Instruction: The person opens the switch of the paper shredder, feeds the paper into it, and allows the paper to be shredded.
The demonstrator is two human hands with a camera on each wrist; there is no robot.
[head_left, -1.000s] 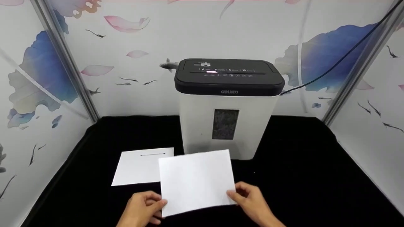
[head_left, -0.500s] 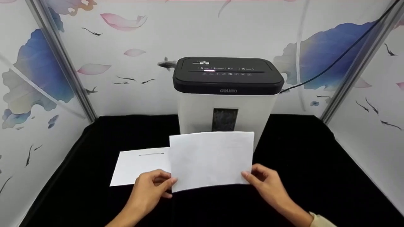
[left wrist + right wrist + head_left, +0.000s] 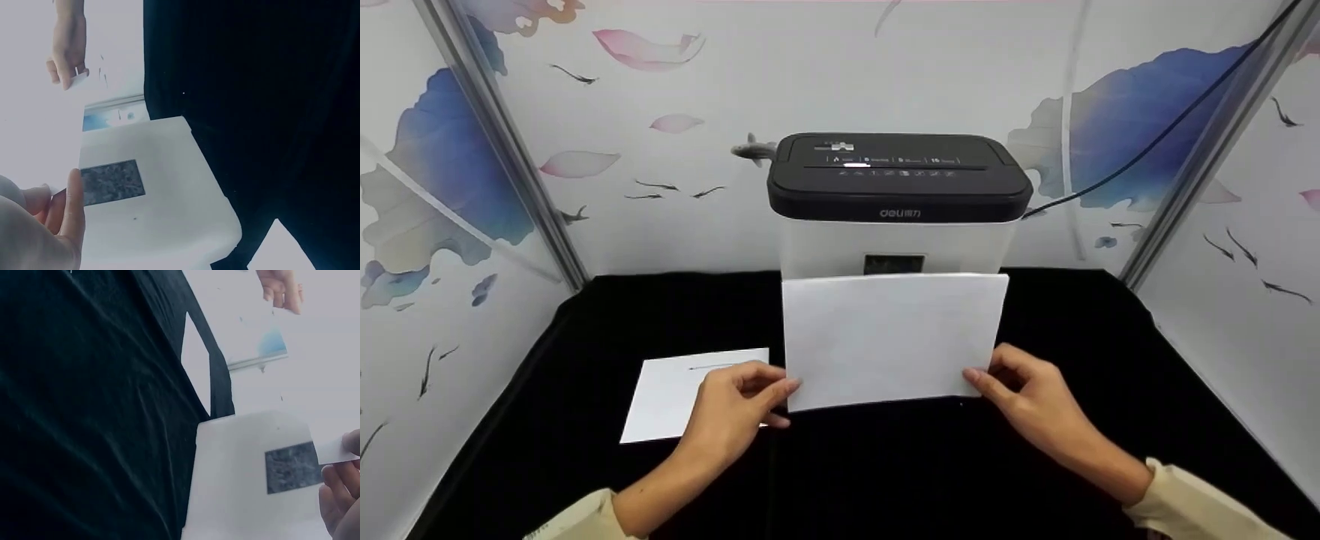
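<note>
A blank white sheet of paper point(image 3: 894, 337) is held up between my two hands in the head view. At its lower left corner my left hand point(image 3: 739, 409) pinches the edge between thumb and fingers. My right hand point(image 3: 1027, 394) pinches the lower right corner the same way. Behind the sheet stands a paper shredder point(image 3: 817, 247) with a white body and a black lid point(image 3: 900, 202); a narrow slot runs along its top. The sheet overlaps the lower body and most of the dark window point(image 3: 112, 183), which shows in the left wrist view.
Another white sheet point(image 3: 660, 401) with a thin dark line drawn on it lies on the black cloth point(image 3: 847, 480), partly behind my left hand. A black cable point(image 3: 1147, 161) runs from the shredder up to the right. Patterned panels point(image 3: 660, 172) enclose the back and sides.
Both hands have raised the paper and carried it forward and to the right, towards the shredder. It now overlaps most of the window, which was fully visible a second ago.
</note>
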